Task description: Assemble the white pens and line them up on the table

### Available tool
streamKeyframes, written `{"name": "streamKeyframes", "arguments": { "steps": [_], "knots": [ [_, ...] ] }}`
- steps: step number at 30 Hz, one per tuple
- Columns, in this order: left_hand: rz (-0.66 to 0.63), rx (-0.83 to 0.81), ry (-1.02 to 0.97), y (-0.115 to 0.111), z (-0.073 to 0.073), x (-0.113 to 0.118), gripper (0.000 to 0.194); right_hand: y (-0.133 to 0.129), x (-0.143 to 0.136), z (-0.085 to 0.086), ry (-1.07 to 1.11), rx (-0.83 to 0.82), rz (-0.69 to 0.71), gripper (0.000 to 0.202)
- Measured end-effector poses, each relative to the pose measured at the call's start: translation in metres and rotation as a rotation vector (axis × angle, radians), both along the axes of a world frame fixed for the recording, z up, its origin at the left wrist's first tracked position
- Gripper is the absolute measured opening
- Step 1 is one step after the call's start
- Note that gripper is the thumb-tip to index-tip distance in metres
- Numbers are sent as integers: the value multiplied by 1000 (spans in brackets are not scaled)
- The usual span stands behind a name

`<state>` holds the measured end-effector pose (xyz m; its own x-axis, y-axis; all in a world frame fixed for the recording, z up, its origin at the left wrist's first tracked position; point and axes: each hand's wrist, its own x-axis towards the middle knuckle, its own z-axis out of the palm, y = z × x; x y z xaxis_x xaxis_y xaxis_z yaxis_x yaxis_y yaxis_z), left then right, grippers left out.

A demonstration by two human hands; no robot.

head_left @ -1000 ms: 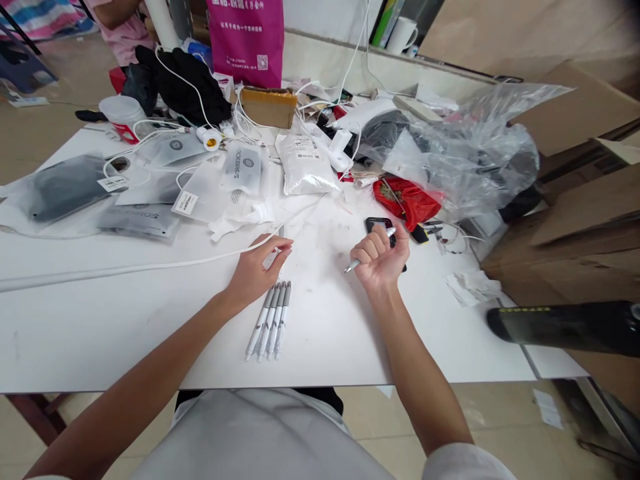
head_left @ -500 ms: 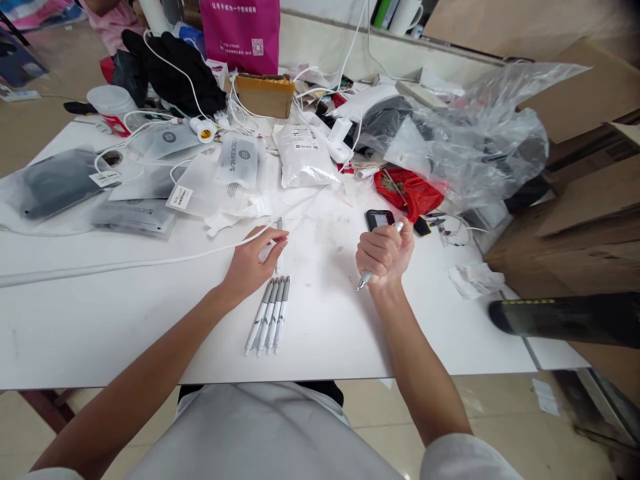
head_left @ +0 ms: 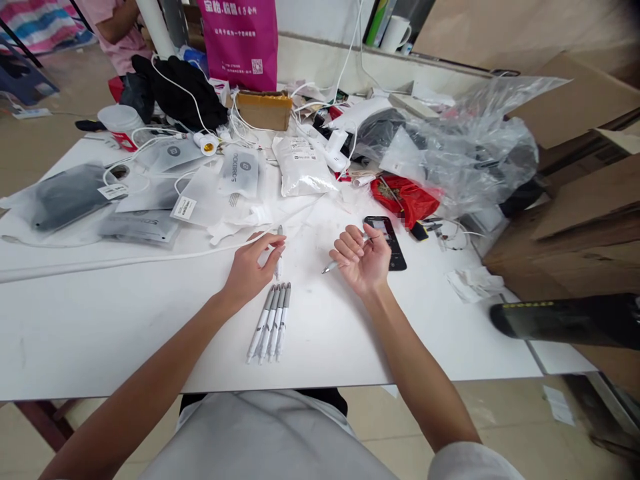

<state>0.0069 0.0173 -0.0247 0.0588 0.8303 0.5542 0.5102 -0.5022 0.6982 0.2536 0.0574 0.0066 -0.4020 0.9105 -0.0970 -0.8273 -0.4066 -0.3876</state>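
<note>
Fingers [head_left: 349, 243] of the right hand [head_left: 367, 267] hide much of its pen [head_left: 329, 267].

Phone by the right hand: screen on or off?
On: the phone by the right hand shows pale, lit content.

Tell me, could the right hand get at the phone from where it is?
Probably yes: the phone lies just beside the right hand, with nothing visible blocking the way, but that hand holds a pen, which might hamper it.
</note>
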Motion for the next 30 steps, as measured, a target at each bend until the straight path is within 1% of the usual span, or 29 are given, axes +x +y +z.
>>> {"name": "streamKeyframes", "arguments": {
  "steps": [3, 7, 11, 16, 20, 26, 30],
  "knots": [
    [-15, 20, 7, 1, -1, 0, 15, -1, -4, -3, -46, 0, 45, 45],
    [-19, 8, 19, 1, -3, -1, 17, 0, -3, -11, -70, -9, 64, 51],
    [-25, 6, 38, 0, -4, -1, 19, 3, 3, -19, -70, -23, 52, 48],
    [-31, -8, 49, -2, -5, 0, 18, 7, 10, -27, -29, -4, -1, 45],
    [-39, -17, 55, -2, -6, 0, 18, 8, 13, -28, -7, 0, -19, 47],
    [-38, -24, 59, -2, -8, 0, 19, 8, 14, -28, -18, 25, 7, 49],
    [-33, -13, 63, -2, -9, 0, 18, 8, 13, -28, -39, 7, -8, 48]
  ]
}}
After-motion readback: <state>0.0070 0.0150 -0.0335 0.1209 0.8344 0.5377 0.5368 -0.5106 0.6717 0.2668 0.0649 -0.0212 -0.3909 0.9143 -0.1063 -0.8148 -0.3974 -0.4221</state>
